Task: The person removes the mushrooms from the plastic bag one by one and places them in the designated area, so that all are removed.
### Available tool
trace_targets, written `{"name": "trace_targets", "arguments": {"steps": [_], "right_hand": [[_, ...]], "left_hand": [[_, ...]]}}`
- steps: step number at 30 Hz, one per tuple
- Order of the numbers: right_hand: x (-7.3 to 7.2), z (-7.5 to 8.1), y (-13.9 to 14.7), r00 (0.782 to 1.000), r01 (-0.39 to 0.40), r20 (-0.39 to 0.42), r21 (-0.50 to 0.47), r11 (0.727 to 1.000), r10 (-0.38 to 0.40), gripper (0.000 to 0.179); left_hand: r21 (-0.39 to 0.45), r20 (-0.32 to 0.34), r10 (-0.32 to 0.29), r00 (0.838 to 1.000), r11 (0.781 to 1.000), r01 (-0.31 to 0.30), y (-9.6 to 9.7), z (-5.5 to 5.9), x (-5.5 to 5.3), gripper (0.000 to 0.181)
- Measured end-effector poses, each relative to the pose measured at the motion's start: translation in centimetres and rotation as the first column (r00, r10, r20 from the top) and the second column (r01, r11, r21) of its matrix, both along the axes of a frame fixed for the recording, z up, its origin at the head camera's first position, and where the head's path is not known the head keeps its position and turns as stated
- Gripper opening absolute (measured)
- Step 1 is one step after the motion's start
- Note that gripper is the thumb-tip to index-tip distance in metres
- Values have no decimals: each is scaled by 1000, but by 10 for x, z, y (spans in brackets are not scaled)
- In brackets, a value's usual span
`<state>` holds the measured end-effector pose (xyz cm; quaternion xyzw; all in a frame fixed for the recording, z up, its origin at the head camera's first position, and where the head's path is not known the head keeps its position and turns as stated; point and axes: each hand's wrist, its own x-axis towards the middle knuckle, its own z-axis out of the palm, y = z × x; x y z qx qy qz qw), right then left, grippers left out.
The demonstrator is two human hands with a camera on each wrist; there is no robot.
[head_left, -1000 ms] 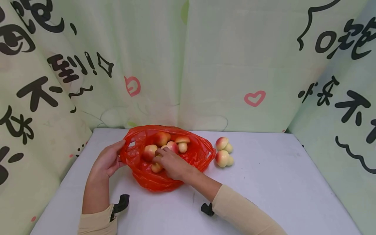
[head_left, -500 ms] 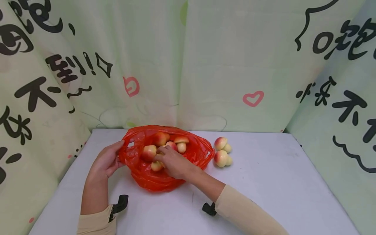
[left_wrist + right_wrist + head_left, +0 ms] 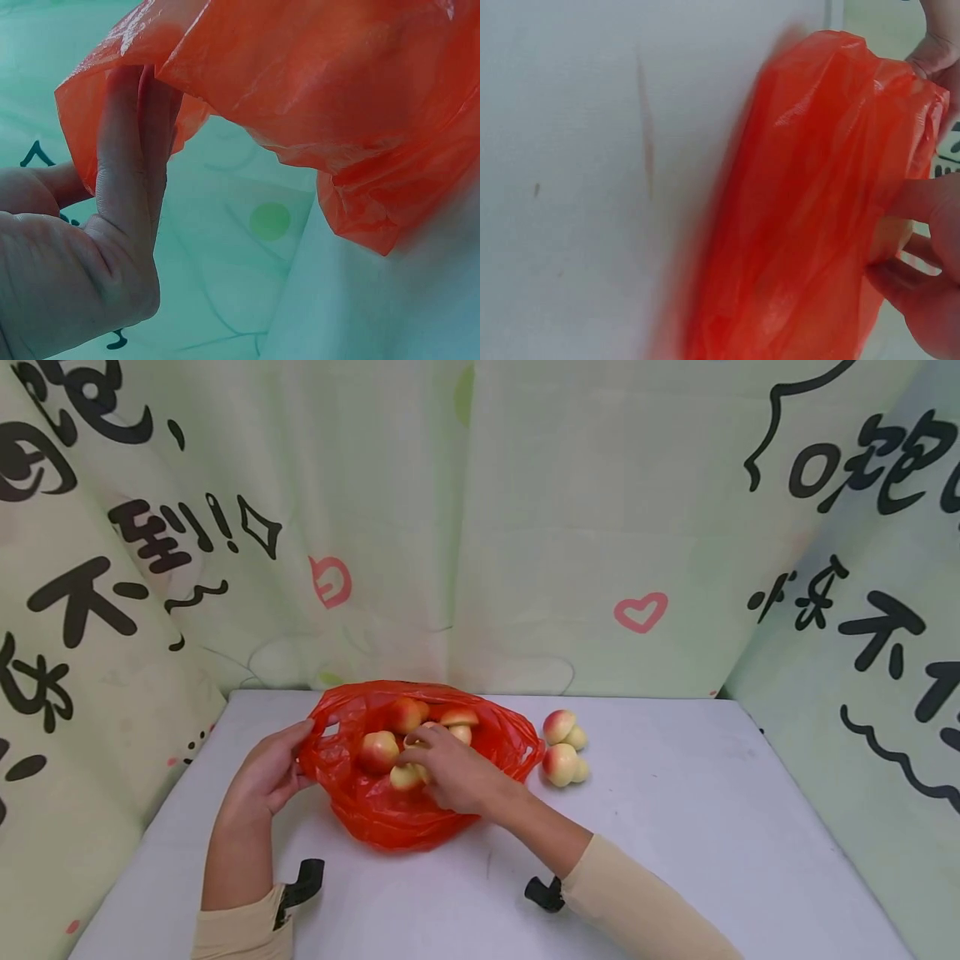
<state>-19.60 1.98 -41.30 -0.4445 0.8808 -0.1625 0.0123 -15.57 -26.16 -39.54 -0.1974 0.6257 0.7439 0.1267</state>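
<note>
A red plastic bag (image 3: 390, 831) lies with its mouth spread, holding several toy mushrooms with red-and-cream caps, among them one mushroom (image 3: 378, 752) at the left and another (image 3: 407, 714) at the back. My left hand (image 3: 270, 764) holds the bag's left rim; in the left wrist view its long fingers (image 3: 124, 150) reach up under the film. Inside the mouth, my right hand (image 3: 457, 768) grips a pale mushroom (image 3: 407, 777), partly covered by the fingers. In the right wrist view the bag's side (image 3: 795, 225) hides most of what those fingertips touch.
Two more mushrooms stand on the white table (image 3: 675, 827) right of the bag, one (image 3: 558, 727) behind the other (image 3: 562, 766). A printed curtain (image 3: 547, 527) encloses the table at the back and sides. Black wrist mounts (image 3: 543, 893) stick out from the sleeves.
My right hand has risen slightly and shifted right inside the bag, with the pale mushroom moving along. My left hand keeps its hold on the rim. The whole view has drifted slightly left.
</note>
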Motion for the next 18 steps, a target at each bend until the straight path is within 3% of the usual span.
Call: {"name": "trace_targets", "arguments": {"steps": [18], "right_hand": [[8, 33, 29, 999, 33, 13, -43, 999, -32, 47]], "left_hand": [[3, -3, -4, 1000, 1000, 4, 1, -1, 1, 69]]}}
